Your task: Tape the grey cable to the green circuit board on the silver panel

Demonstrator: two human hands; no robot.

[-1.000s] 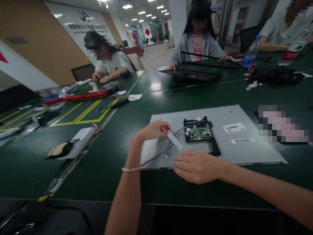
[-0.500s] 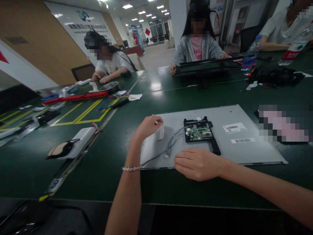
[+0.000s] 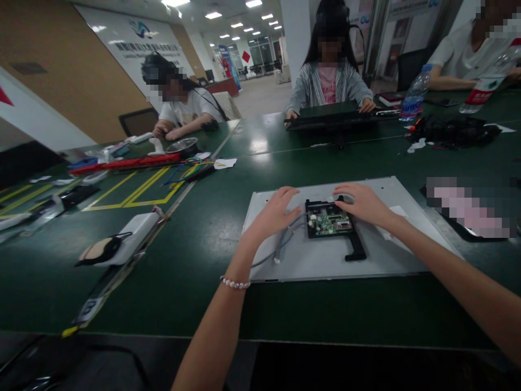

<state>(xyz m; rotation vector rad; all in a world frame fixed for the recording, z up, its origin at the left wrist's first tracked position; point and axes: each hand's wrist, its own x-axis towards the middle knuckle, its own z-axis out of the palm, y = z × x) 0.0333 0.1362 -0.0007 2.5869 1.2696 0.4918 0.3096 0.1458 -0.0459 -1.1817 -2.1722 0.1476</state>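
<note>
A flat grey display panel (image 3: pixel 391 260) lies on the green table, its back side up. On it sits a black plastic bracket (image 3: pixel 357 245) with a green circuit board (image 3: pixel 328 224) inside. Grey cables (image 3: pixel 280 244) run from the board's left side across the panel. My left hand (image 3: pixel 279 213) hovers at the bracket's left, fingers apart, nothing seen in it. At the bracket's upper right corner is my right hand (image 3: pixel 362 203), thumb and fingers parted around a small white tab (image 3: pixel 332 199); whether they touch it I cannot tell. My right forearm partly covers a white label (image 3: pixel 396 213).
A dark, partly blurred-out object (image 3: pixel 468 209) lies right of the panel. To the left are a white box (image 3: pixel 136 231) and yellow tape lines (image 3: pixel 142 187). Bottles (image 3: pixel 417 92) stand at the far right. Across the table a person holds a black panel (image 3: pixel 337 122); others sit nearby.
My left hand held a white strip; now none shows in it, and the hand has moved right. My right hand has risen from the panel's near edge to the bracket's far corner.
</note>
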